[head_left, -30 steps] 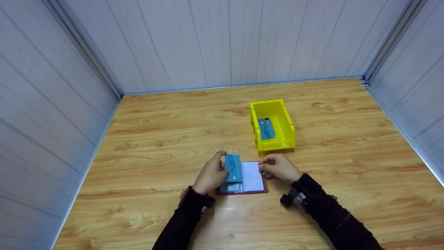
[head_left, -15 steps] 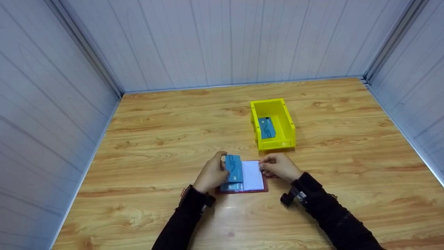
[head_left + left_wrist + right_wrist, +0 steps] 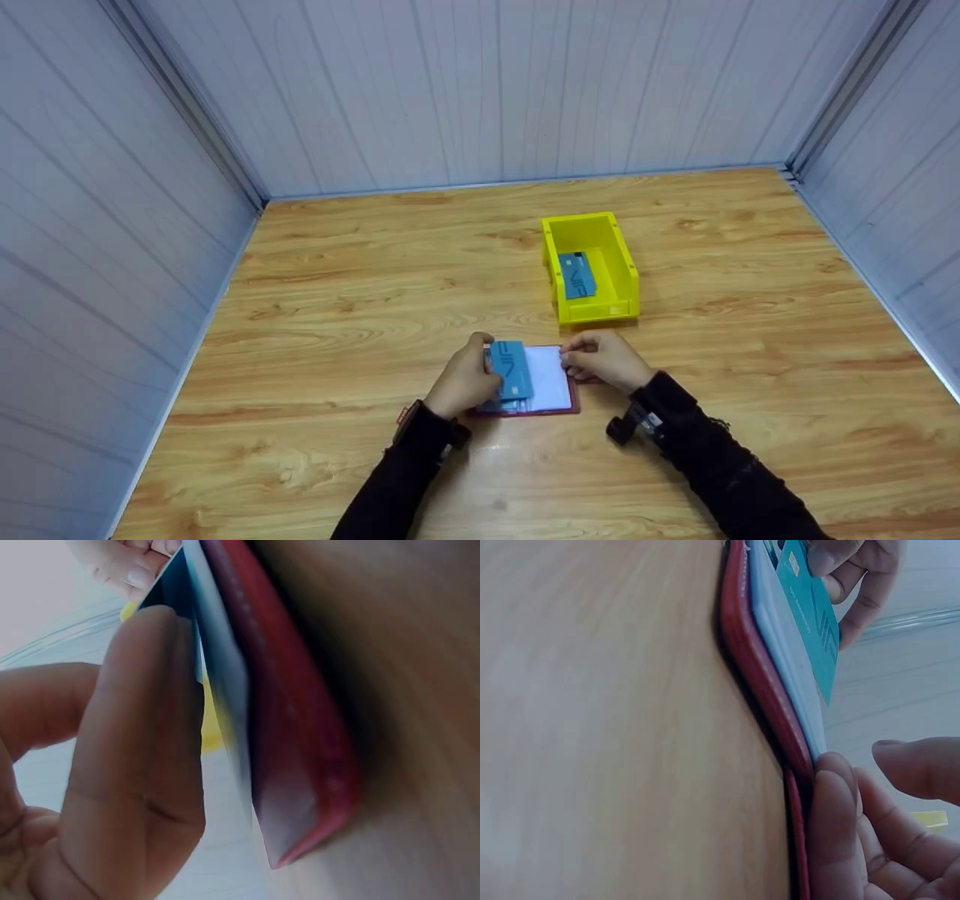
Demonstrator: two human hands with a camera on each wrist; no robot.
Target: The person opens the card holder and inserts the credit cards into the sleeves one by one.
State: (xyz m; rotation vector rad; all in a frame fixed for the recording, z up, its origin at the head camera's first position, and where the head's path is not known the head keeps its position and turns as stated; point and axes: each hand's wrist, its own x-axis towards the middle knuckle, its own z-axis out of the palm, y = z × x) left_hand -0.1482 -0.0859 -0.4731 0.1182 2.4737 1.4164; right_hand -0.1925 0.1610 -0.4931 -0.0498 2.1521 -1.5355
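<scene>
My left hand (image 3: 466, 379) pinches a teal card (image 3: 511, 369) with dark "VIP" lettering, thumb on its face. The card overlaps the left half of an open red card holder (image 3: 576, 401) lying on the table. Pale sleeve pages (image 3: 780, 637) fill the holder, and another teal piece shows under the held card's near edge. At the holder's right side, my right hand (image 3: 604, 361) has curled fingers pinching the edge of the pages. In the right wrist view the thumb sits right at that edge, while another finger (image 3: 922, 765) stands apart from it.
Behind the holder stands a yellow open-front bin (image 3: 626, 259) with teal cards (image 3: 576, 274) lying at its left side. The wood-grain table (image 3: 337, 300) meets pale panel walls (image 3: 450, 90) at the back and both sides.
My left hand has shifted slightly right and toward the body with the teal card, covering more of the holder's near left part. My right hand stays at the holder's right edge.
</scene>
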